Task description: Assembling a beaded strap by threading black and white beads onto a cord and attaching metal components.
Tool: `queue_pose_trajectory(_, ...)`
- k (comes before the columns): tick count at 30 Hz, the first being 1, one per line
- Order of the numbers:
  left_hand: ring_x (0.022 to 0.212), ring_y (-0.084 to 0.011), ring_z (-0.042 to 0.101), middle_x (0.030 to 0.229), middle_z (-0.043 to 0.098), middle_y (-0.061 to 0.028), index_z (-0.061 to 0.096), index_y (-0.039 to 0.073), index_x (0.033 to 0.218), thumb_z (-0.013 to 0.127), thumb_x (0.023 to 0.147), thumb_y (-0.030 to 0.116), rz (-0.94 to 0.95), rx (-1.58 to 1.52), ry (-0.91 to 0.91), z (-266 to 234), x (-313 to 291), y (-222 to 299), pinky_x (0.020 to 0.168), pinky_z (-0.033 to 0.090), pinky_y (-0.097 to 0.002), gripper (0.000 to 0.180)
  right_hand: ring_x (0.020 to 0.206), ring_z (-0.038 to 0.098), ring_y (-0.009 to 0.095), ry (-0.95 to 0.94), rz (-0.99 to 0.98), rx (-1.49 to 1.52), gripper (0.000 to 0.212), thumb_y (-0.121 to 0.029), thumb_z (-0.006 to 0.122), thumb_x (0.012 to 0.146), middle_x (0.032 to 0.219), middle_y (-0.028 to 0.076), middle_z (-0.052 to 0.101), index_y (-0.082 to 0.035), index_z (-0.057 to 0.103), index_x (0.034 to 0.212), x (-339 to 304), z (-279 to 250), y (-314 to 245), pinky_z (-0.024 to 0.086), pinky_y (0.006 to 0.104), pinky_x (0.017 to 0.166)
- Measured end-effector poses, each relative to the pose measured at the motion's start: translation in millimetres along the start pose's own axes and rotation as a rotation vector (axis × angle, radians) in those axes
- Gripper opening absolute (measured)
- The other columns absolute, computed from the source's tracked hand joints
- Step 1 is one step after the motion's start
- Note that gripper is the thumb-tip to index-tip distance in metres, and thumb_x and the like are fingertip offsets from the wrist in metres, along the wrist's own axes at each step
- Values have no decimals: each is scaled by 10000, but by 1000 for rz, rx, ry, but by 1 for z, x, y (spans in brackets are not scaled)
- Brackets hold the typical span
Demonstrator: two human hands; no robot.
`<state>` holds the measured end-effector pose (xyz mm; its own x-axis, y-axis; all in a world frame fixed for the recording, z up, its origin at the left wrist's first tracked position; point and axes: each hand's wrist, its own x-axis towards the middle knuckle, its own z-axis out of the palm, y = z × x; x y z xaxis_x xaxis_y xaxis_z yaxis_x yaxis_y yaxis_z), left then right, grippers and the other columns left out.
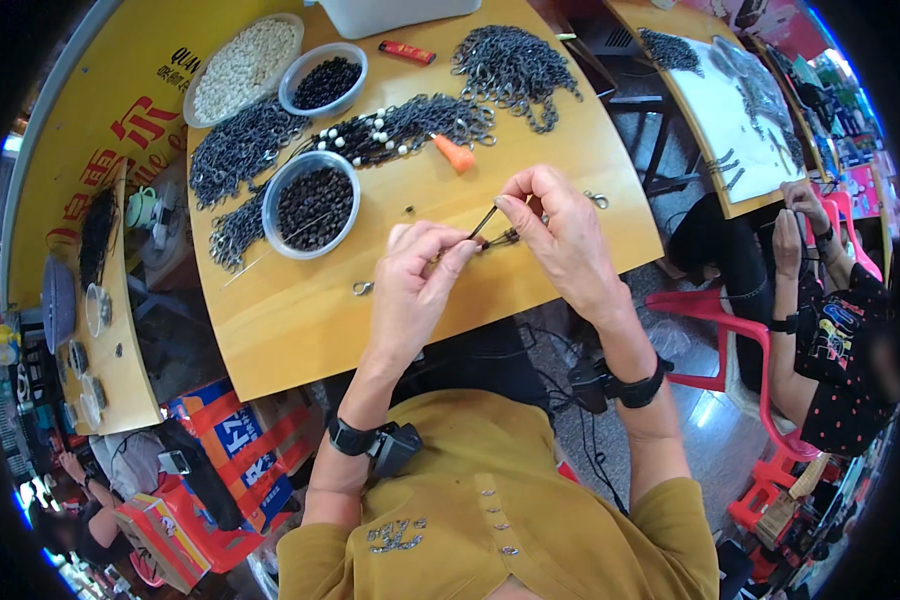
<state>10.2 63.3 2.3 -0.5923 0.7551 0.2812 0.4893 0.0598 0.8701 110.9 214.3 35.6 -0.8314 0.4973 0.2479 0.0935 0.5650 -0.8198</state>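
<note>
My left hand and my right hand are close together above the near part of the table. Each has thumb and forefinger pinched on a thin dark cord, drawn taut at a slant between them. Just below it a second dark strand runs toward my right palm; its small details are partly hidden by the fingers. One silver clasp lies left of my left hand, another silver clasp right of my right hand. A round bowl of dark beads stands beyond my left hand, and an orange-handled tool lies beyond both.
On the wooden table are a bowl of black beads, a tray of white beads, piles of grey chains, beaded black cords and a red lighter. At right, a person works beside a red plastic chair.
</note>
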Motion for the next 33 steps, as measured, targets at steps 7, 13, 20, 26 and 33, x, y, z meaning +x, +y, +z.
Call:
queue_pose_trajectory(7,564,-14,467,802,604,7,693,18,964,624,925,184,-499,-918,-26,8,6,4,423,346,-152,184,682,548,224,-3,145,45,155,-138,600,906,790,128,555,4,539,915,-14,3,20,445,338,626)
queue_pose_trajectory(13,580,3,456,749,542,31,688,23,1031,611,933,172,-550,-936,24,21,9,5,406,319,-144,195,732,588,298,-6,30,-105,114,-105,598,886,821,122,560,-17,528,903,-24,0,9,465,386,612)
queue_pose_trajectory(20,663,-50,477,785,539,16,676,3,988,615,924,138,-362,-504,-58,23,3,4,567,384,-195,162,742,585,322,-42,-146,-171,110,-85,607,866,834,116,537,-36,515,901,-14,-10,-2,470,405,627)
queue_pose_trajectory(26,797,-69,509,844,555,3,611,-14,925,618,874,38,-219,-409,-78,27,3,1,687,417,-201,74,761,572,337,-97,0,24,102,-60,595,875,842,139,552,-16,508,905,-18,-2,3,459,404,649)
queue_pose_trajectory(33,788,-29,511,879,550,28,574,5,961,587,886,6,-435,-723,-18,29,0,4,703,435,-178,75,767,566,337,1,-82,-84,117,-53,604,870,806,145,526,-17,494,888,-22,10,-2,459,402,639)
